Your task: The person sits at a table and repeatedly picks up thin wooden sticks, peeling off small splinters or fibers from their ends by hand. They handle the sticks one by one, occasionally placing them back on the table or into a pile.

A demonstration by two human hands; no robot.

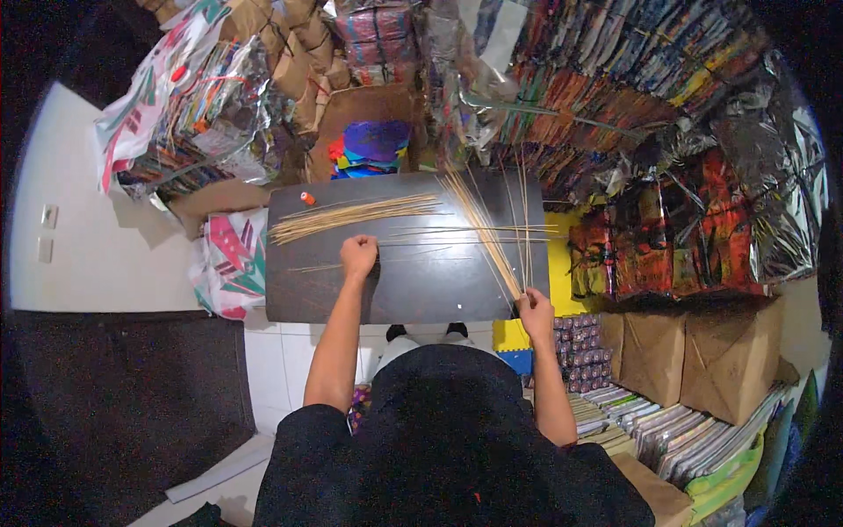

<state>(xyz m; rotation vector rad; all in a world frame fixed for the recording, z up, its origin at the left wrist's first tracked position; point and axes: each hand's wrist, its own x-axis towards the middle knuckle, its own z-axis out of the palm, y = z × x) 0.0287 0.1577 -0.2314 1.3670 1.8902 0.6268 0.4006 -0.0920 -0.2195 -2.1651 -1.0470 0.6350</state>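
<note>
On a dark tabletop [421,290], a bundle of thin bamboo sticks [355,216] lies at the upper left, just beyond my left hand [359,255]. That hand's fingers are pinched together; whether they grip the end of a thin stick cannot be told. At the table's near right edge my right hand [536,308] holds the lower ends of a second bundle of sticks [484,230], which fans out away from me. Several loose sticks [467,241] lie crosswise between the hands and beneath the fan. A small orange-red object [307,197], possibly a spool, rests near the far left edge.
Wrapped stacks [579,105] of goods crowd the table's far side, beside an open carton [355,105] of coloured items. Brown paper parcels [724,356] and piled flat packs [678,421] stand at the right. A patterned plastic bag [230,263] touches the table's left side.
</note>
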